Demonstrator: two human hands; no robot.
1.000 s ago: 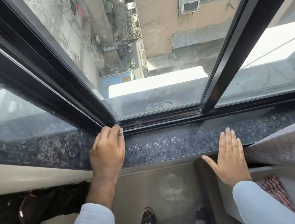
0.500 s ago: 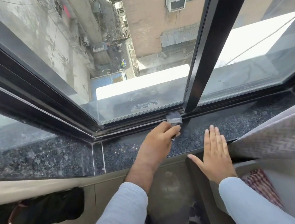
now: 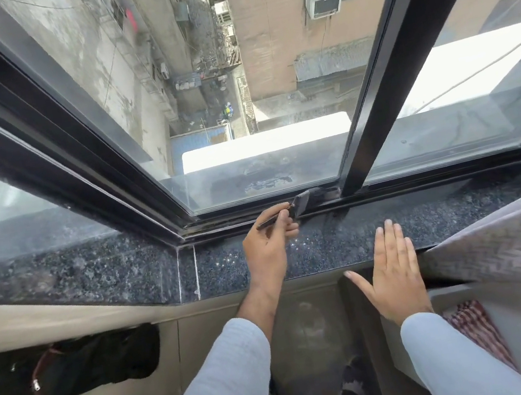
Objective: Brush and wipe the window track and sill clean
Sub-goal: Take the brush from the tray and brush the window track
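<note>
A dark speckled granite sill [image 3: 330,247] runs under a black-framed sliding window. Behind it lies the black window track [image 3: 228,222]. My left hand [image 3: 268,241] grips a small flat brush [image 3: 301,202] by its handle, and the bristles lie in the track beside the foot of the black upright frame bar [image 3: 374,100]. My right hand [image 3: 392,273] rests flat on the sill's front edge, fingers straight and together, holding nothing.
A patterned grey curtain [image 3: 511,243] hangs over the sill at the right. A red-and-white checked cloth [image 3: 477,329] lies below it on a pale surface. A black bag [image 3: 62,382] sits on the floor at the left. The glass looks down onto a deep alley.
My left hand swept the brush rightward along the track from the left corner to the upright bar. My right hand stayed on the sill edge. The view shifted right.
</note>
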